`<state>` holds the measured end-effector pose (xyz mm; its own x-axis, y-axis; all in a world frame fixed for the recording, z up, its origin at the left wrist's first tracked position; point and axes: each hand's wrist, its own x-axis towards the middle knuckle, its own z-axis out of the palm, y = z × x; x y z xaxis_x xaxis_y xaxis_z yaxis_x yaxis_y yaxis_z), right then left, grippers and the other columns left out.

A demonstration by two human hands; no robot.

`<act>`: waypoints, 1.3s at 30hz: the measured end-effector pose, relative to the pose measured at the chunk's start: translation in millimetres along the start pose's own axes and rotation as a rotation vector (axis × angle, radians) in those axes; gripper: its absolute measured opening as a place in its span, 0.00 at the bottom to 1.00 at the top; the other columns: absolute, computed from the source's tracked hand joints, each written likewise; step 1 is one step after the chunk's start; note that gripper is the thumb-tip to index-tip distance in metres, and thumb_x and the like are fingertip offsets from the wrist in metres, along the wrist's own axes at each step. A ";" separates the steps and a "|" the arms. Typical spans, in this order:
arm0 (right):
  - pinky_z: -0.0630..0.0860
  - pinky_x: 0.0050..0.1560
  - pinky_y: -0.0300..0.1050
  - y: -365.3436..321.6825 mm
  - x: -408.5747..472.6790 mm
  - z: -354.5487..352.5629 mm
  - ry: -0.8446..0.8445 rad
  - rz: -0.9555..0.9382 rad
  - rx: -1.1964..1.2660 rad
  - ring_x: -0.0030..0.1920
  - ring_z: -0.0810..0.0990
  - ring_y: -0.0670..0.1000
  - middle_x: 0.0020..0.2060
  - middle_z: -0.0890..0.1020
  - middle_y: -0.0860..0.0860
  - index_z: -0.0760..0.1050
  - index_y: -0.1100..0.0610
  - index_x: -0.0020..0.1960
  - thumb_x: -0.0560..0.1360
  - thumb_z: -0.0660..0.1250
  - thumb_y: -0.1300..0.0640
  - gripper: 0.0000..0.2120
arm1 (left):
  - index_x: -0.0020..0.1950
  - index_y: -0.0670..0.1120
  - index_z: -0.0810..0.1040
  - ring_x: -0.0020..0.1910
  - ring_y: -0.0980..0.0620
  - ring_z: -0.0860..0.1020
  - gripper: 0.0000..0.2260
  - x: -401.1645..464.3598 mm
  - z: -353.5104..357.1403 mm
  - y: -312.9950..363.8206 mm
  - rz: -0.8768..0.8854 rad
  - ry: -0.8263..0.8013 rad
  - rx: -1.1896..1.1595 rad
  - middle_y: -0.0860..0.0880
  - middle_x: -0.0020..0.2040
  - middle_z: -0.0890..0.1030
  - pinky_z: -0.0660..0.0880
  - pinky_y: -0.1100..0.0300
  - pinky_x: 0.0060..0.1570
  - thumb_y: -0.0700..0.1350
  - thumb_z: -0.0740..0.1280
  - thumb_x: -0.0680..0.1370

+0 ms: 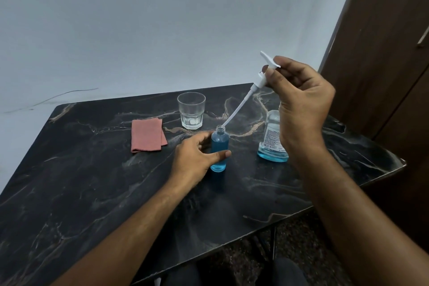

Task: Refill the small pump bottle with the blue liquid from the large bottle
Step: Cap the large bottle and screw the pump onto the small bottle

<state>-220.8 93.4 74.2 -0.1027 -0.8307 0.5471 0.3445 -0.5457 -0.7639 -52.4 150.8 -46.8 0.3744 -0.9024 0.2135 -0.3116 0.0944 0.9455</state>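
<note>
The small clear bottle (219, 146) stands upright on the dark marble table (92, 193), nearly full of blue liquid, its neck uncapped. My left hand (197, 158) grips its body, thumb across the front. My right hand (299, 100) pinches the white pump head (267, 69) up above the table, tilted. The pump's thin white tube (236, 111) slants down, and its tip sits at the bottle's mouth. The large clear bottle (272, 141) stands to the right, partly hidden behind my right wrist, with a little blue liquid at its bottom.
An empty drinking glass (191, 112) stands behind the small bottle. A folded pink cloth (147, 134) lies to the left. The table's right edge is close to a brown wooden door (383, 53). A pale wall rises behind.
</note>
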 end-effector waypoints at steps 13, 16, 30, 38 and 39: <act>0.84 0.52 0.54 43.0 -11.5 10.6 -0.289 0.133 -0.288 0.47 0.87 0.55 0.45 0.87 0.55 0.83 0.59 0.54 0.73 0.76 0.65 0.11 | 0.56 0.49 0.85 0.51 0.58 0.86 0.22 0.5 6.9 -16.0 -0.049 0.013 0.053 0.54 0.51 0.88 0.83 0.52 0.56 0.52 0.83 0.65; 0.85 0.50 0.51 52.1 -17.7 10.2 -0.353 0.139 -0.345 0.46 0.87 0.52 0.44 0.87 0.53 0.84 0.58 0.54 0.73 0.76 0.64 0.11 | 0.58 0.48 0.85 0.51 0.59 0.85 0.24 -0.4 7.7 -15.3 -0.023 0.038 0.086 0.55 0.51 0.88 0.83 0.53 0.56 0.53 0.83 0.65; 0.84 0.52 0.58 60.9 -22.6 -0.4 -0.406 0.260 -0.289 0.49 0.86 0.59 0.47 0.86 0.59 0.82 0.61 0.56 0.73 0.75 0.66 0.12 | 0.55 0.54 0.86 0.43 0.65 0.85 0.21 -3.4 6.3 -15.5 0.052 0.084 0.104 0.61 0.44 0.87 0.82 0.67 0.43 0.57 0.83 0.64; 0.82 0.55 0.56 64.0 -15.4 -6.1 -0.557 0.413 -0.262 0.54 0.86 0.59 0.49 0.88 0.56 0.82 0.63 0.57 0.72 0.75 0.66 0.14 | 0.55 0.53 0.86 0.43 0.64 0.85 0.20 -3.0 7.6 -15.7 0.062 0.082 0.132 0.59 0.43 0.87 0.82 0.66 0.43 0.55 0.83 0.65; 0.82 0.56 0.57 64.1 -14.6 -7.0 -0.576 0.411 -0.269 0.54 0.85 0.60 0.48 0.88 0.55 0.83 0.64 0.54 0.72 0.75 0.66 0.11 | 0.54 0.53 0.86 0.43 0.64 0.85 0.19 -2.7 7.6 -15.7 0.064 0.083 0.137 0.59 0.43 0.87 0.82 0.66 0.42 0.55 0.82 0.65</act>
<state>-203.8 69.8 14.9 0.5139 -0.8246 0.2364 0.0028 -0.2740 -0.9617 -55.2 148.6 -64.1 0.4189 -0.8580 0.2971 -0.4511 0.0874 0.8882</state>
